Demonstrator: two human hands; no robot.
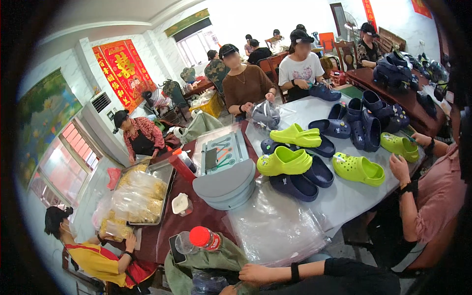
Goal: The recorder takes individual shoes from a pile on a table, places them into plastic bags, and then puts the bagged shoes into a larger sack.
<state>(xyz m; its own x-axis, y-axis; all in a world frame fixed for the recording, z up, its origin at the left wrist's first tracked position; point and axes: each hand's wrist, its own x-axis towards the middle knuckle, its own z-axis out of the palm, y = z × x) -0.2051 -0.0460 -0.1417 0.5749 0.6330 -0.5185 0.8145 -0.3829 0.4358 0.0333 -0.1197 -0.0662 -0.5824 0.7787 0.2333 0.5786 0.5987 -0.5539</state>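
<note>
At the bottom edge my right hand (256,273), with a black wristband and black sleeve, has its fingers curled in at the olive-green cloth (227,255). What it grips is hidden. Only a sliver of my left hand (229,290) shows below it, its fingers cut off by the frame. Just left of both hands lies a dark blue item in clear plastic wrap (209,282), partly cut off. Above the cloth stand a red-lidded jar (205,238) and a clear plastic cup (186,243) beside a dark phone (177,250).
Clear plastic bags (278,221) lie stacked on the table, near lime-green clogs (285,161) and navy clogs (295,187). A grey machine (223,169) and a white tub (182,204) stand left of them. Co-workers sit around; one hand (400,167) at right is beside a lime clog.
</note>
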